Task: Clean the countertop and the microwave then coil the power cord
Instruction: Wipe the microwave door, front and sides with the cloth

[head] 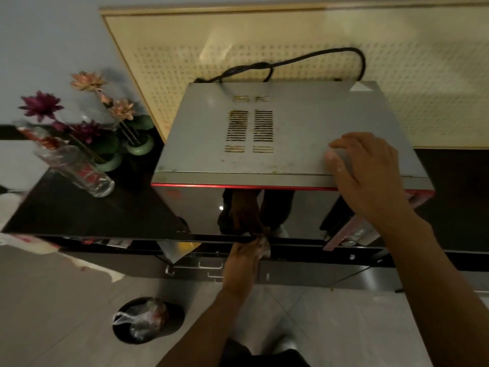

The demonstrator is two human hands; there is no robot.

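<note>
The left hand [244, 256] pinches a soft white cloth [265, 247] at the microwave [277, 144] door's lower edge; the right hand [367, 170] rests relaxed on its heavy, stiff top, steadying it on the countertop [87, 210]; the stiff power cord [291, 62] lies behind

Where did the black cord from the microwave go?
In the head view the black power cord loops up behind the microwave, at its back edge, against the pale dotted board leaning on the wall.

One head-worn wide-angle view looks steeply down from close above the microwave [277, 133], desk [87, 210] edge and floor [66, 300] below.
</note>
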